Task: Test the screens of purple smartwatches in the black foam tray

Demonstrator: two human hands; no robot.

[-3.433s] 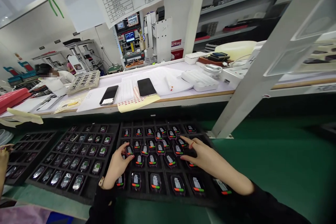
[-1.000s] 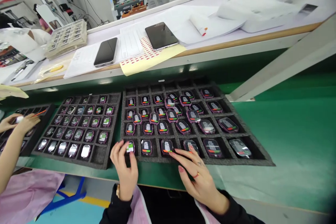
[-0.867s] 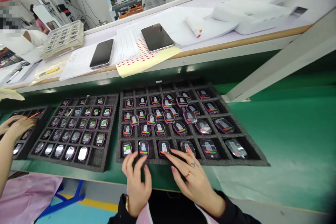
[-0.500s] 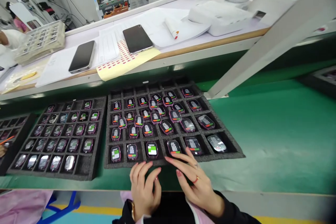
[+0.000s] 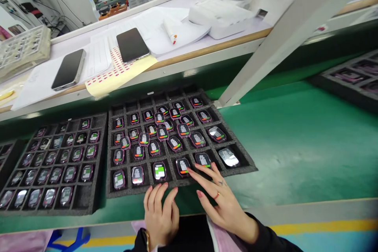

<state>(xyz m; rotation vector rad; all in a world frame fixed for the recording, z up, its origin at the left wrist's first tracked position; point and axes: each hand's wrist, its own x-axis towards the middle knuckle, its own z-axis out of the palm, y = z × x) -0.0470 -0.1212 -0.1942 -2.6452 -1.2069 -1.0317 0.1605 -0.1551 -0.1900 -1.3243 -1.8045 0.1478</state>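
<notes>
A dark foam tray (image 5: 251, 164) with square compartments lies on the green bench in front of me, full of purple-rimmed smartwatch bodies. Most have lit screens; one front-row watch (image 5: 159, 170) shows a green and white pattern. Some watches lie across the dividers on top of others. My left hand (image 5: 161, 212) rests at the tray's front edge, fingers loosely bent and holding nothing. Over the front row reaches my right hand (image 5: 220, 195), fingers spread, its tips by a lit watch (image 5: 183, 166) and the neighbouring watch (image 5: 203, 160). Whether the fingertips touch them I cannot tell.
A second foam tray (image 5: 99, 165) of watches stands at the left, another tray (image 5: 339, 76) at the far right. A slanted white post (image 5: 260, 47) rises from the bench. On the shelf lie two phones (image 5: 132, 45), papers and a white box (image 5: 221, 15).
The view has turned to the right, so trays and shelf items sit further left and more of the far-right tray shows. Both hands keep nearly the same pose by the tray.
</notes>
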